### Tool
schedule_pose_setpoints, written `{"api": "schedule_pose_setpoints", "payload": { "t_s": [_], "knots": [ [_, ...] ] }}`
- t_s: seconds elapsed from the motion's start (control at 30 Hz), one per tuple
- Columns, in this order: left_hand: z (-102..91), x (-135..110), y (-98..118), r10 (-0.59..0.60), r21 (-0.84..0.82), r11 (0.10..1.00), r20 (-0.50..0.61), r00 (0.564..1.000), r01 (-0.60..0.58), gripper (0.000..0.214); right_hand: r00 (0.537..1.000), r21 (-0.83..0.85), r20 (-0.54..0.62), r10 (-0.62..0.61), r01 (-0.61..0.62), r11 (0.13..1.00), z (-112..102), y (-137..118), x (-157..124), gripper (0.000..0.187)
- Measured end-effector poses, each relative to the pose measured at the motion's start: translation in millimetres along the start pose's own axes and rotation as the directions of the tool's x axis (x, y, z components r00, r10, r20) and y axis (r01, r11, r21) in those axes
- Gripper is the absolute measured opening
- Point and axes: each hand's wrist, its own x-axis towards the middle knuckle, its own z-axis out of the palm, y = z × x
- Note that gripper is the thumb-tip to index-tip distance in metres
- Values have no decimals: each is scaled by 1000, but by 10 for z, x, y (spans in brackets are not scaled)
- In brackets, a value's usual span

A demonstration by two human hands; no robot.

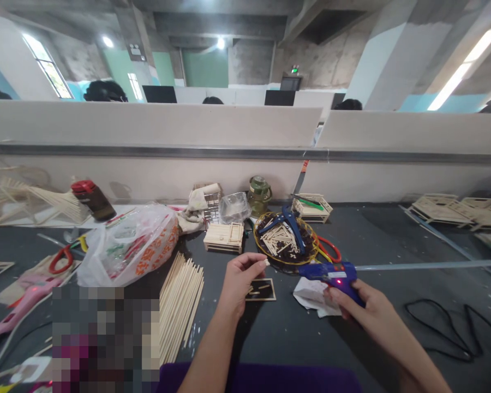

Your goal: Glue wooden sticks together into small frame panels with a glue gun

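At centre frame we pinched a short stick [265,263] in our left hand [239,281], above a small frame [261,290], while our right hand [362,311] gripped the glue gun [331,274] beside it.

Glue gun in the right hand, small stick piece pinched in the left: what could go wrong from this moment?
1. The glue gun shows a lit red lamp, so it is probably hot; the left hand pinches the short stick piece close to its nozzle, so the fingertips could get burned.
2. Its nozzle points over the wire basket of stick pieces; a drip might stick them together.
3. The right hand holds the gun over crumpled white paper, which could catch glue.
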Motion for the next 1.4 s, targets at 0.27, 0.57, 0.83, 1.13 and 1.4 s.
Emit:
{"api": "schedule_pose_setpoints", "payload": {
  "t_s": [0.27, 0.57, 0.83, 1.13, 1.4],
  "knots": [
    [26, -14, 0, 6, 4, 1000, 14, 1000, -6, 26, 989, -187, 24, 145, -138, 973, -116, 620, 165, 48],
    [3, 7, -24, -13, 35, 999, 25, 1000, 12, 25, 995, -662, -77, 62, -98, 743, -221, 395, 265, 36],
    [2, 3, -19, 2, 44, 999, 23, 1000, -3, 28, 908, -628, 225, -353, 412, 660, -116, -304, 1038, 16],
    [-3, 6, -8, -10, 16, 1000, 40, 999, 9, 24, 833, -716, 409, -371, 546, 435, 148, -288, 1514, 20],
    [8, 0, 22, -11, 4, 1000, 25, 1000, 11, 25, 833, -747, 423, -356, 543, 382, 215, -299, 1635, 19]
  ]
}}
